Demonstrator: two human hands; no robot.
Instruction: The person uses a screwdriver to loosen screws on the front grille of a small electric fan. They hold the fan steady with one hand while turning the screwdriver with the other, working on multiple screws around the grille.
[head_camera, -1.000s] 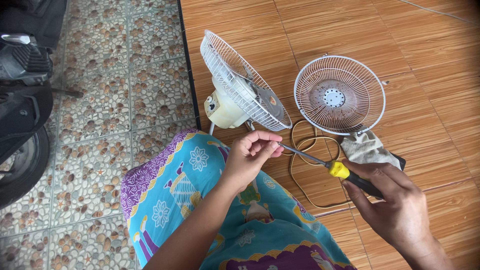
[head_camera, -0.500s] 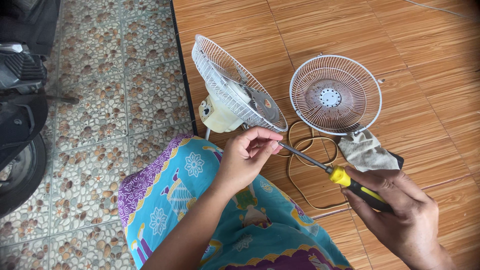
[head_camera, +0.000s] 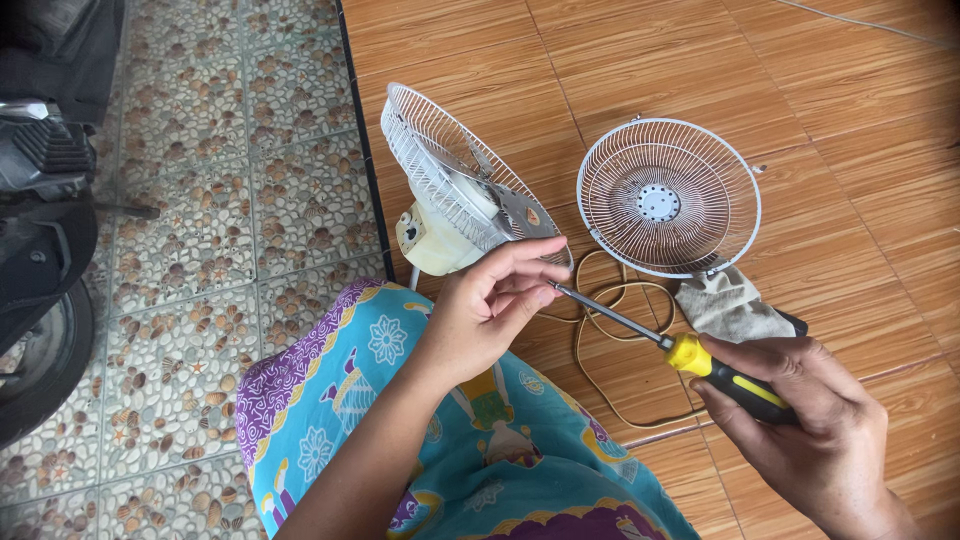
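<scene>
Obs.: person seated on floor, patterned blue-and-purple cloth (head_camera: 420, 420) over the lap. Right hand (head_camera: 810, 430) wraps closed around the black-and-yellow handle of a screwdriver (head_camera: 690, 355); shaft runs up and left, across the lap's edge. Left hand (head_camera: 490, 305) has thumb and fingertips drawn together at the shaft tip, pinching there. Whether a screw sits between the fingertips cannot be told; too small.

Setting: small fan body (head_camera: 440, 235), cream motor housing, rear grille and blade attached, lies tilted on the wood-look floor (head_camera: 850, 120) just beyond the left hand. Detached front grille (head_camera: 668, 197) lies flat beside it, to the right. Coiled cord (head_camera: 610, 330) under the shaft; grey rag (head_camera: 730, 305) touching the grille's lower edge. Pebble-pattern tiles (head_camera: 200, 200) to the left, part of a motorbike (head_camera: 45, 200) at frame edge.

Judgement: the tip is being handled or cleaned. To do it well: hold the handle steady, keep the shaft level, let only the left fingertips work; keep any small part over the lap cloth, not the cord loops.
</scene>
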